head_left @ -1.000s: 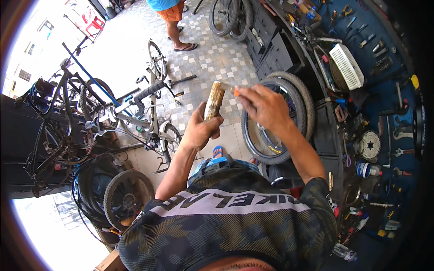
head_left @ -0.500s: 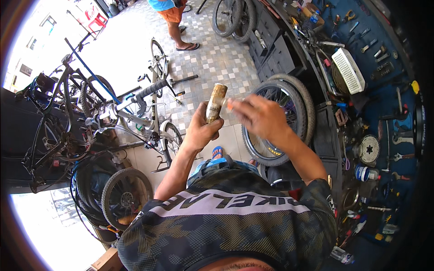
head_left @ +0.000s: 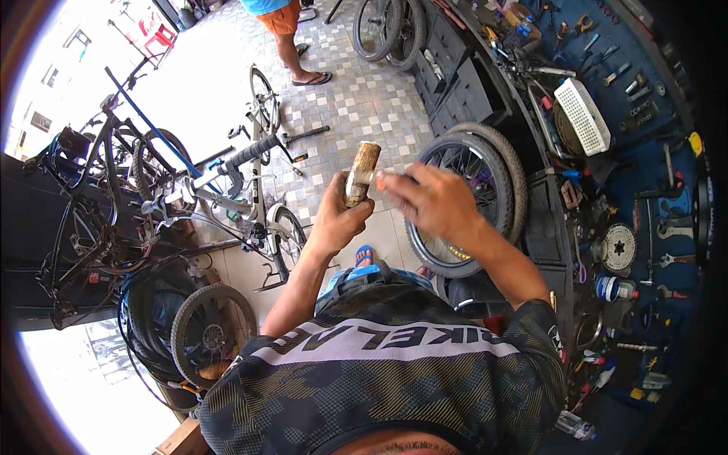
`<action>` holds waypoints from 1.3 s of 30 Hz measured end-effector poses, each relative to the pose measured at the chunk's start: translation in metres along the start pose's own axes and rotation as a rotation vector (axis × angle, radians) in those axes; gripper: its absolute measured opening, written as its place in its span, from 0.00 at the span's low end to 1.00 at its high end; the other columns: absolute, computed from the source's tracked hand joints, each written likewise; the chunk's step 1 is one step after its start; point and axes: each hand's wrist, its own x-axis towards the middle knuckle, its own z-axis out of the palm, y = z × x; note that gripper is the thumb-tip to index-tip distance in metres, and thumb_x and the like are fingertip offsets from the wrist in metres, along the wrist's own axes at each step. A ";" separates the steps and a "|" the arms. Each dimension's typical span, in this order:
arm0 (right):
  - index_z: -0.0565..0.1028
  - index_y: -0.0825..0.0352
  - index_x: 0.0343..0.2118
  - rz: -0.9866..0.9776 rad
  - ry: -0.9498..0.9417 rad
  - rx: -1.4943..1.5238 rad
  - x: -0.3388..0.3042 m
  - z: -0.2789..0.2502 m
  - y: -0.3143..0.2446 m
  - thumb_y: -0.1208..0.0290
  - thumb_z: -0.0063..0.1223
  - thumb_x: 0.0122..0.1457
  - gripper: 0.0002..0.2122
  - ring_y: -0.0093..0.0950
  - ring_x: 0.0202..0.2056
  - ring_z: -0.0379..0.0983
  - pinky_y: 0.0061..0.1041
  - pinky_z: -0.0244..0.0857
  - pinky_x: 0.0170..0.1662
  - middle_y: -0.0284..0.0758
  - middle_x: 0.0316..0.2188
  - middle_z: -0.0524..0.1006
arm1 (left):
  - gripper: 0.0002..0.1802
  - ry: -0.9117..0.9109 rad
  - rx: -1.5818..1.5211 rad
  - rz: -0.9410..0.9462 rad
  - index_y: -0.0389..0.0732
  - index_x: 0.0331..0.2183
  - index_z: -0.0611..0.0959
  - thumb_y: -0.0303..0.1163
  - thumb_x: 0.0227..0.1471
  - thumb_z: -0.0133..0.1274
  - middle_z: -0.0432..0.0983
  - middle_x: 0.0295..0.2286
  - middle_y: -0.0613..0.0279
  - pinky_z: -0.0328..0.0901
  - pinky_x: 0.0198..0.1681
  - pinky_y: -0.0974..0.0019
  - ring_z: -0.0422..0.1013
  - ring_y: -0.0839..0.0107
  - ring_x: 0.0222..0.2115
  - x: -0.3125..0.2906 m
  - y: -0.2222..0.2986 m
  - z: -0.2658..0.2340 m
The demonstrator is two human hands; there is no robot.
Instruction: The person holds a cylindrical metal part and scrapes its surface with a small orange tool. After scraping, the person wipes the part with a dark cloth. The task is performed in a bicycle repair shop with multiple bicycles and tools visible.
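Head view: I see my right hand (head_left: 436,203) has dropped a little since a second ago and its fingertips now pinch a small orange piece at the worn, rusty-tan cylinder (head_left: 362,173). My left hand (head_left: 339,220) is closed around this cylinder, upright before my chest, above the tiled floor (head_left: 364,98).

— Where's the light coming from?
— Daylight floods in from ten o'clock, blowing out the floor (head_left: 189,98). The rim bends and darkens; the right hand (head_left: 436,201) blurs slightly.
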 end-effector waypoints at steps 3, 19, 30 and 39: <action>0.84 0.49 0.53 0.165 0.056 -0.009 0.007 -0.003 0.020 0.59 0.66 0.65 0.14 0.35 0.30 0.81 0.34 0.77 0.31 0.32 0.33 0.77 | 0.27 -0.022 -0.042 -0.020 0.32 0.57 0.71 0.22 0.57 0.60 0.70 0.27 0.68 0.59 0.20 0.72 0.64 0.81 0.19 0.001 -0.002 -0.001; 0.81 0.44 0.54 0.046 0.022 0.007 -0.002 -0.008 -0.002 0.55 0.61 0.67 0.14 0.37 0.27 0.81 0.38 0.77 0.28 0.34 0.30 0.76 | 0.27 -0.095 -0.118 -0.025 0.30 0.56 0.70 0.22 0.57 0.59 0.69 0.29 0.65 0.59 0.19 0.71 0.64 0.79 0.19 0.011 0.006 0.003; 0.82 0.44 0.54 0.096 0.030 0.017 -0.001 -0.010 0.010 0.55 0.61 0.68 0.14 0.37 0.31 0.82 0.38 0.77 0.29 0.34 0.31 0.76 | 0.30 -0.161 -0.262 -0.042 0.29 0.59 0.71 0.21 0.56 0.60 0.70 0.29 0.66 0.60 0.20 0.70 0.64 0.78 0.19 0.017 0.008 0.005; 0.82 0.44 0.54 0.016 0.049 0.001 -0.011 -0.013 -0.004 0.55 0.62 0.67 0.14 0.37 0.27 0.81 0.37 0.78 0.29 0.34 0.32 0.77 | 0.31 -0.200 -0.270 -0.058 0.30 0.60 0.71 0.21 0.56 0.60 0.71 0.31 0.64 0.60 0.20 0.70 0.64 0.78 0.19 0.016 0.005 0.003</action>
